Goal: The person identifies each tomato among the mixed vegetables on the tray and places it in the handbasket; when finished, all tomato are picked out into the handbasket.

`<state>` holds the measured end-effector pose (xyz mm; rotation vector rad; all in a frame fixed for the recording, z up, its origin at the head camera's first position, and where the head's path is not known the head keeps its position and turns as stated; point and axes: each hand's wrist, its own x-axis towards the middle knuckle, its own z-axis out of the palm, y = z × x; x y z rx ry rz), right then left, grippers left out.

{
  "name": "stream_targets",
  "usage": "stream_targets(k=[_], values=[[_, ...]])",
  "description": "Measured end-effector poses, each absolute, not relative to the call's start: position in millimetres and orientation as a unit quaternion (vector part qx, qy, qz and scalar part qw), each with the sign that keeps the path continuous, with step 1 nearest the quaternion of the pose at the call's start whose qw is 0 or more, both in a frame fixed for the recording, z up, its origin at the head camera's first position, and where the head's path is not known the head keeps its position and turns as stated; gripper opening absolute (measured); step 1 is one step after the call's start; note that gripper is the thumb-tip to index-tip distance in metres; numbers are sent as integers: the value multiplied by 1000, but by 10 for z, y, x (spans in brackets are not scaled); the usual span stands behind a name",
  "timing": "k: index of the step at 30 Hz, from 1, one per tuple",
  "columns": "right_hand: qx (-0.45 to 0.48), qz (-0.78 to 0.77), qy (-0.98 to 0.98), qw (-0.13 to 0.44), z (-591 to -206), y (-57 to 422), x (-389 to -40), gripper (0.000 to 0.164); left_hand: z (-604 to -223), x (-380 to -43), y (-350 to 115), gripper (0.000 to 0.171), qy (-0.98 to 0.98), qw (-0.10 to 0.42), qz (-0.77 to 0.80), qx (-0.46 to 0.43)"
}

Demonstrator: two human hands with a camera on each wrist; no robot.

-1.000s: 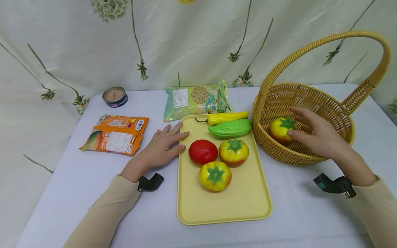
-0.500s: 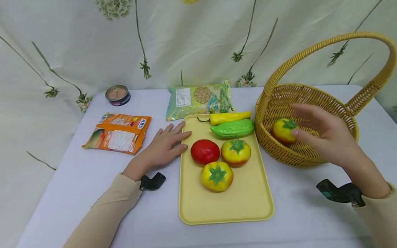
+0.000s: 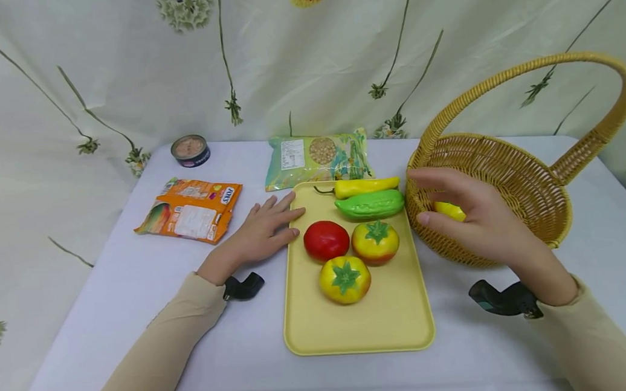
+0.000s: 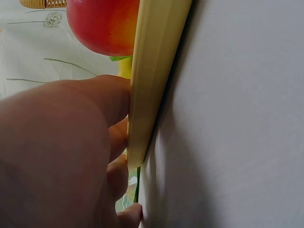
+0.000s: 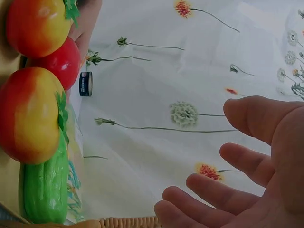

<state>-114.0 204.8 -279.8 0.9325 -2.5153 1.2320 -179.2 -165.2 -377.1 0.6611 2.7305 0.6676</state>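
My left hand (image 3: 263,232) lies at the left rim of a yellow tray (image 3: 358,335), fingers spread, fingertips touching its edge. On the tray sit a red tomato-like fruit (image 3: 326,240), two yellow-red tomato-like fruits with green leafy tops, one nearer (image 3: 341,287) and one beside the red (image 3: 377,248), a green bumpy gourd (image 3: 370,205) and a yellow pepper (image 3: 367,186). Holding nothing, my right hand (image 3: 475,214) hovers over the left side of a wicker basket (image 3: 507,173), thumb and fingers apart. Behind it, another yellow fruit (image 3: 449,211) in the basket is mostly hidden.
An orange snack bag (image 3: 191,211) lies left of the tray, with a small open tin (image 3: 190,151) behind it. A green-yellow bag (image 3: 318,159) lies beyond the tray's far end. The basket's tall handle (image 3: 527,66) arches up at the right.
My right hand has let go of the yellow fruit in the basket, risen off it and shifted left toward the tray. The left hand stays at the tray's rim.
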Motion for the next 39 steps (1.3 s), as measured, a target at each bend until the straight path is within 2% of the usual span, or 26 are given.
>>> stream_targets(k=[9,19,39], values=[[333,422,-842,39,-2982,1895,-1198,52,-3754,-1784,-1649,53,938,126,230,226],[314,389,-866,-23,-3235,1762,-1258,47,-3761,-1790,-1661,54,939,127,226,227],[319,379,-868,-23,-3549,1721,-1288,42,-3755,-1796,-1645,54,940,128,222,225]])
